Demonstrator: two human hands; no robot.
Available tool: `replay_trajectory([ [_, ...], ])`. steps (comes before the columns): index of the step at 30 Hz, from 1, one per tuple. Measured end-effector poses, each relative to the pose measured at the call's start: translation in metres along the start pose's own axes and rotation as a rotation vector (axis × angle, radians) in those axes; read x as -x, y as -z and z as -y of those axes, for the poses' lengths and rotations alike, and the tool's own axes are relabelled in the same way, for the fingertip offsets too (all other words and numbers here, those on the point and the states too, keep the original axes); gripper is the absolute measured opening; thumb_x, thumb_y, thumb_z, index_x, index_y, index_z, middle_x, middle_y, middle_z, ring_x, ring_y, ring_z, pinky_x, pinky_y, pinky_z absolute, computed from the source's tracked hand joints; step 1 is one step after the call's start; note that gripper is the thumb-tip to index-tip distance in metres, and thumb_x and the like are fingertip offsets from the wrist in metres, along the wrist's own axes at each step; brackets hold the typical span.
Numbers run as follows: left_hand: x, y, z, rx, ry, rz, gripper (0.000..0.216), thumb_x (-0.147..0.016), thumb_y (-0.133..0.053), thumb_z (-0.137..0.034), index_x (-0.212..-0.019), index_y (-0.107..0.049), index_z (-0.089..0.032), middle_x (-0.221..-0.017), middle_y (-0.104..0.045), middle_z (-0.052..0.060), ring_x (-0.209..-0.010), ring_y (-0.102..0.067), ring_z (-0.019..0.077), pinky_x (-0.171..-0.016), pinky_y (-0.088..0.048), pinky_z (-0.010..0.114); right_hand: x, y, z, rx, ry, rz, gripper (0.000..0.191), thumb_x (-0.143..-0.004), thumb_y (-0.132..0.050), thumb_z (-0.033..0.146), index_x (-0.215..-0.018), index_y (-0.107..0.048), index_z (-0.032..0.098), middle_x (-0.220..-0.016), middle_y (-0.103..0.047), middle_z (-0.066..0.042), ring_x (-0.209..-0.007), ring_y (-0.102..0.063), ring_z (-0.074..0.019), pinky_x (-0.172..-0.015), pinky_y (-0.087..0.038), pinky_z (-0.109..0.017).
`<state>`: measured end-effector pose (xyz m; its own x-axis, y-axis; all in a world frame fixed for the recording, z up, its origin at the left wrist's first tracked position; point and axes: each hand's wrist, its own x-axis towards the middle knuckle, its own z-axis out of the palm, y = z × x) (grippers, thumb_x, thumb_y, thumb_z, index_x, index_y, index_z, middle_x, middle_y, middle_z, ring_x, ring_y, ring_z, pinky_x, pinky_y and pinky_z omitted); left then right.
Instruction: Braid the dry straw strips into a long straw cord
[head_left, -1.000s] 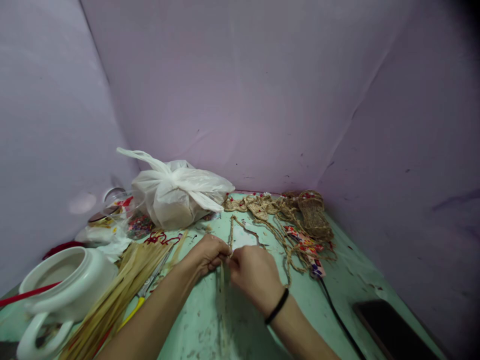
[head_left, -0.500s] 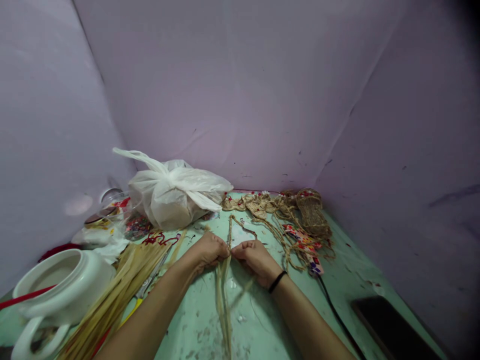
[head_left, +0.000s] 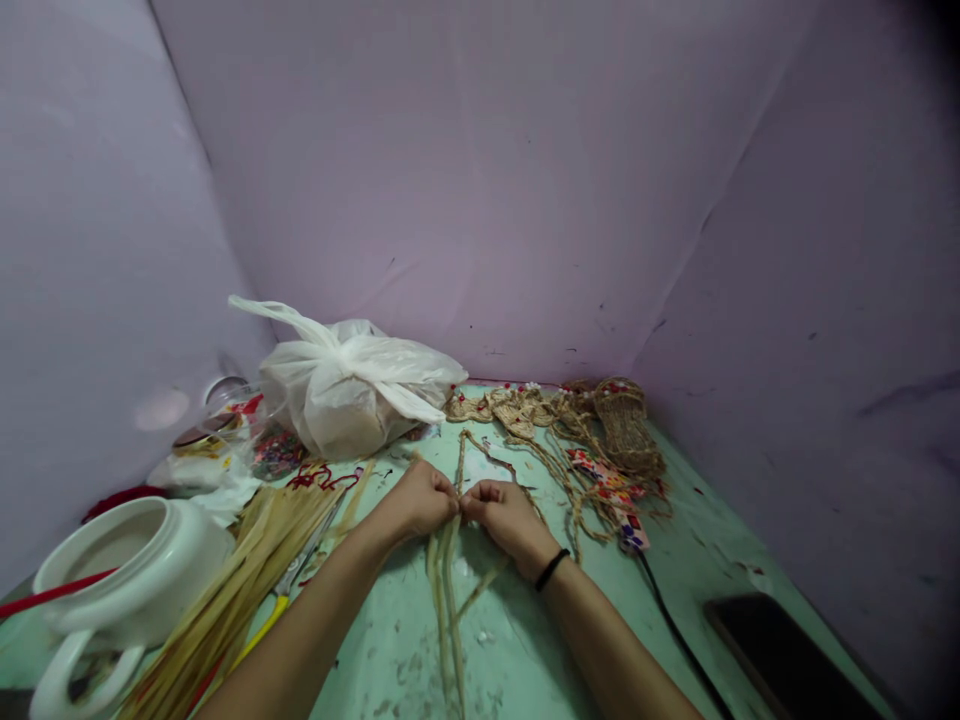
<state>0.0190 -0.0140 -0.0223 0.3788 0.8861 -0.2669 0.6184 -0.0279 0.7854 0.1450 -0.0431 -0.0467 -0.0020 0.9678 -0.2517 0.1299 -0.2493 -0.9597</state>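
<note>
My left hand [head_left: 424, 500] and my right hand [head_left: 504, 515] meet at mid-table, fingertips pinched almost together on a thin braid of dry plant fibre. The finished braid [head_left: 462, 455] runs up from the fingers, bends at the top and slants down behind my right hand. Below the pinch, loose pale fibre strands [head_left: 450, 610] trail toward the near edge, one slanting off beneath my right hand. The exact crossing of the strands is hidden by the fingertips. A black band [head_left: 553, 568] circles my right wrist.
Left: a white ceramic pot [head_left: 142, 570], a bundle of dry fibre strips [head_left: 247, 570], yellow-handled scissors [head_left: 274, 612]. Behind: a knotted white plastic bag [head_left: 360, 390]. Right: braided pieces with red beads [head_left: 517, 410], a twine roll [head_left: 626, 430], a patterned strip with black cable [head_left: 611, 490], a dark phone [head_left: 787, 655].
Both hands stay at the same place on the braid, with small finger shifts. The right fingers curl in more, and the hanging strands have swung slightly.
</note>
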Motion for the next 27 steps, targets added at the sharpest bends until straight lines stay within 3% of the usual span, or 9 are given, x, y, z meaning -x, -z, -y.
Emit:
replay_trajectory([
  [7, 0.001, 0.002, 0.000, 0.068, 0.002, 0.024, 0.011, -0.052, -0.046, -0.014, -0.045, -0.054, -0.010, -0.037, -0.033, -0.005, -0.038, -0.022, 0.0040, -0.039, -0.013, 0.020, 0.001, 0.002, 0.000, -0.076, -0.009, 0.118, 0.004, -0.055, -0.053, 0.015, -0.051, -0.051, 0.014, -0.045, -0.048, 0.004, -0.041, -0.029, -0.0044, -0.043, -0.018, -0.020],
  [13, -0.002, 0.000, 0.005, -0.027, -0.012, 0.000, 0.012, -0.051, -0.044, -0.014, -0.046, -0.055, -0.011, -0.037, -0.031, -0.005, -0.039, -0.023, 0.0049, -0.039, -0.016, 0.020, -0.004, -0.002, -0.006, 0.033, -0.004, 0.034, 0.018, -0.059, -0.047, 0.019, -0.043, -0.040, 0.016, -0.037, -0.026, 0.008, -0.038, -0.018, -0.0042, -0.042, -0.010, -0.023],
  [18, 0.000, 0.002, 0.005, -0.128, -0.079, -0.010, 0.016, -0.053, -0.044, -0.015, -0.050, -0.059, -0.011, -0.042, -0.040, -0.004, -0.041, -0.031, 0.0063, -0.040, -0.021, 0.019, -0.007, -0.004, -0.010, 0.028, -0.013, 0.025, 0.022, -0.056, -0.048, 0.017, -0.041, -0.032, 0.018, -0.037, -0.020, 0.008, -0.038, -0.014, -0.0036, -0.042, -0.007, -0.024],
  [21, 0.003, 0.009, 0.002, -0.166, -0.023, 0.013, 0.016, -0.054, -0.045, -0.017, -0.050, -0.059, -0.011, -0.041, -0.042, -0.002, -0.040, -0.035, 0.0077, -0.041, -0.023, 0.019, -0.006, -0.003, -0.008, 0.035, -0.012, 0.030, 0.020, -0.056, -0.050, 0.018, -0.040, -0.036, 0.017, -0.035, -0.024, 0.008, -0.037, -0.018, -0.0035, -0.041, -0.010, -0.023],
  [24, 0.006, 0.012, -0.004, -0.240, 0.084, -0.055, 0.014, -0.054, -0.049, -0.020, -0.048, -0.059, -0.012, -0.040, -0.046, 0.000, -0.042, -0.041, 0.0106, -0.042, -0.026, 0.021, -0.004, -0.003, -0.005, 0.048, -0.013, 0.012, 0.015, -0.056, -0.050, 0.018, -0.042, -0.046, 0.015, -0.035, -0.033, 0.006, -0.037, -0.024, -0.0042, -0.041, -0.014, -0.022],
  [27, 0.015, 0.000, -0.015, -0.362, 0.129, -0.135, 0.012, -0.055, -0.052, -0.022, -0.051, -0.060, -0.013, -0.047, -0.052, 0.005, -0.049, -0.048, 0.0148, -0.046, -0.028, 0.022, -0.003, -0.004, -0.004, -0.049, -0.025, 0.008, 0.010, -0.055, -0.049, 0.015, -0.045, -0.050, 0.013, -0.038, -0.043, 0.004, -0.039, -0.030, -0.0049, -0.041, -0.019, -0.021],
])
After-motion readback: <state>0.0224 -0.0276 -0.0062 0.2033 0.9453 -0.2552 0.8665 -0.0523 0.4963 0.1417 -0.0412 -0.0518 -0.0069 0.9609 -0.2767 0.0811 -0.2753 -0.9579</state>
